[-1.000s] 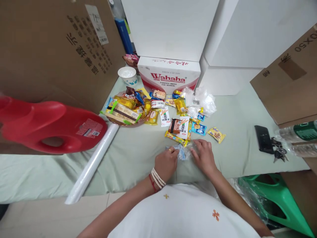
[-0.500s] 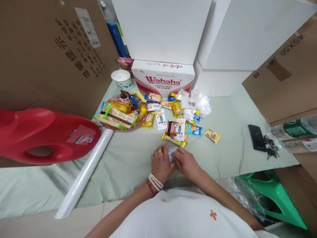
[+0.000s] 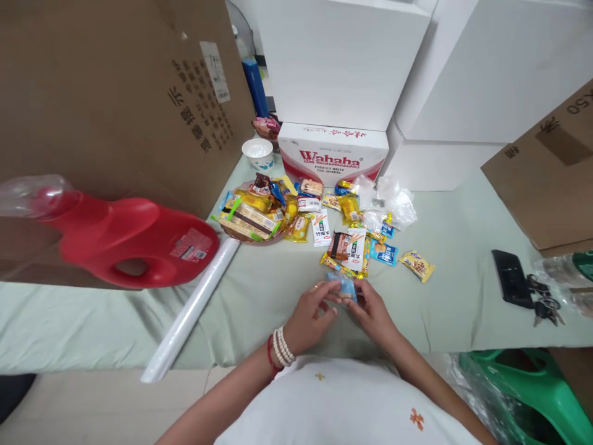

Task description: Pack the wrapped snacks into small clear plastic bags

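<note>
- The left hand (image 3: 308,318) has its fingers pinching a small blue packet (image 3: 348,287) at its left side; a ring and a beaded bracelet (image 3: 283,346) (with a red cord beside the beads) are on this hand and wrist.
- The right hand (image 3: 373,312) has its fingers bent around the right side of the same packet, thumb toward its lower edge, so both hands hold it together.
- The small blue packet is between the two hands, at the near side of the cloth-covered worktop (image 3: 445,303), just in front of a heap of wrapped snacks.
- Nearest to the fingers in that heap is a long yellow packet (image 3: 337,267); behind it, a white packet (image 3: 356,248) lies partly over a brown one.
- To the right of these are a flat blue packet (image 3: 383,252) and, a little apart from the heap, a yellow cookie packet (image 3: 417,267).
- A plate (image 3: 252,240) piled with wrapped snacks stands to the left of the heap.
- Behind the snacks are a paper cup (image 3: 258,154), a water box (image 3: 331,157) and crumpled clear plastic (image 3: 399,203).
- Farther out are a red jug (image 3: 143,238) and a white roll (image 3: 189,312) on the left, a phone (image 3: 512,278) and keys (image 3: 546,307) on the right.
</note>
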Motion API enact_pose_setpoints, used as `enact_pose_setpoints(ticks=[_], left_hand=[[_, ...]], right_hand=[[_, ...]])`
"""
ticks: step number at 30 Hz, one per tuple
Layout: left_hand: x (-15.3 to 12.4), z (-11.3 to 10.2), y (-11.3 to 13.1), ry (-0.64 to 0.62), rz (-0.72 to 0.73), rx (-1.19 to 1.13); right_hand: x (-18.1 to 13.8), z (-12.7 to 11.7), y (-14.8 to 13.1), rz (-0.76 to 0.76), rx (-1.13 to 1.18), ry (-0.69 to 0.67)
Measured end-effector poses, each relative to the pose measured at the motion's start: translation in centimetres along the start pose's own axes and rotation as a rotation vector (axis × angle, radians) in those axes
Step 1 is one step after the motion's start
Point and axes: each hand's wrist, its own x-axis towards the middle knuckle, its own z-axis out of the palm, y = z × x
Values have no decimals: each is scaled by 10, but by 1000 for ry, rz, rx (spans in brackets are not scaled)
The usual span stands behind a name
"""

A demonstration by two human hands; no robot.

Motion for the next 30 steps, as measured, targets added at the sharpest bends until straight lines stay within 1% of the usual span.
enact_pose_setpoints(ticks=[1,3,4,5,6,7,9,10,12,14,17,19,21,23,25,27,29,30], left_hand=[[7,-9,-2,98,31,149],[29,-32,-8,388,57,462],[44,-44,-12,504,54,578],[61,-55,-16,580,35,666],[78,-65,-20,620,11,742],[94,-73,-23,620,-11,809],[120,-82,-29,545,-59,934],[127,-84,-31,498,-80,984],[130,-83,-33,426,-101,1046],[117,-79,-34,389,-89,1055],[80,-74,-32,371,-21,1034],[55,-71,-25,377,47,1033],[35,-70,-11,403,134,1004],[26,-71,9,442,227,923],[30,-73,30,475,290,781],[48,-75,47,501,293,549],[77,-75,54,542,237,172],[94,-73,54,571,182,-82]], right_hand=[[-2,0,4,31,35,13],[-8,-4,10,82,100,37],[-12,-7,11,103,128,56],[-17,-10,12,121,157,76],[-21,-14,12,139,186,97],[-25,-17,12,159,214,118],[-33,-22,12,196,260,148],[-37,-23,13,209,279,157],[-43,-24,14,222,308,173],[-49,-24,16,228,322,198],[-57,-26,19,240,313,223],[-62,-30,22,240,307,218],[-65,-34,26,236,297,210],[-67,-38,30,234,281,208],[-69,-40,33,234,271,214],[-69,-41,34,241,276,222],[-70,-40,33,246,292,232],[-71,-40,33,245,298,236]])
